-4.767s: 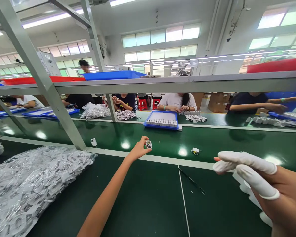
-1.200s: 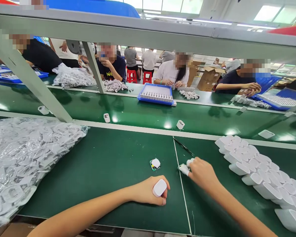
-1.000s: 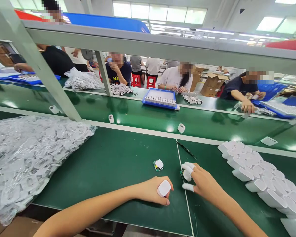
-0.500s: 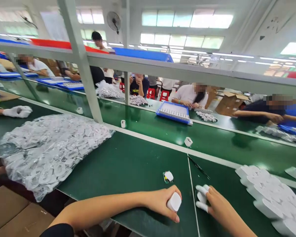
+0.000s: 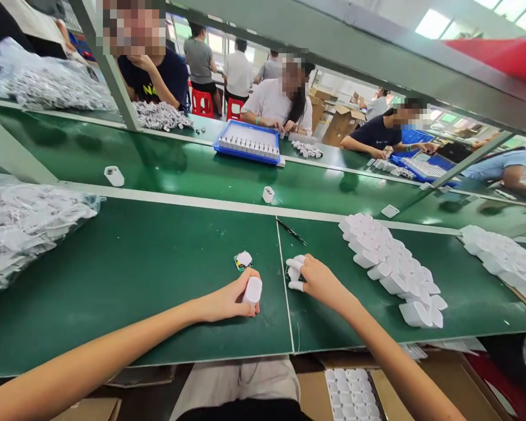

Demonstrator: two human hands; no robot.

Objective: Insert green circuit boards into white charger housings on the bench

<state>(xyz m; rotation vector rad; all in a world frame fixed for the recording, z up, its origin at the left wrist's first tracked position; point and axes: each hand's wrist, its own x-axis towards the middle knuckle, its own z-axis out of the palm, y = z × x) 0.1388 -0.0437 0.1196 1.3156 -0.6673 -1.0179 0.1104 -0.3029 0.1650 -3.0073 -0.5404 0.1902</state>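
A white rounded plastic housing [image 5: 253, 289] is gripped in my left hand [image 5: 234, 299], its smooth closed end facing up toward me. Just beyond that hand lies a small green circuit board with a white piece on it [image 5: 244, 259]. My right hand [image 5: 313, 279], with white finger cots on its fingertips, is low over the bench to the right of the pale seam line. Its fingers are curled toward the thumb around something thin and small that I cannot make out. Black tweezers [image 5: 291, 231] lie beyond the right hand.
Rows of white housings [image 5: 388, 257] stand on the right, with another group [image 5: 499, 260] farther right. A plastic bag of white parts [image 5: 26, 228] is at left. Single housings [image 5: 268, 194] sit on the green strip beyond the pale rail [image 5: 193, 206]. Co-workers sit opposite behind a blue tray [image 5: 248, 143].
My view has swung right and tilted down, bringing the bench edge and my lap into sight. My left hand still grips the white housing; both hands keep about the same poses.
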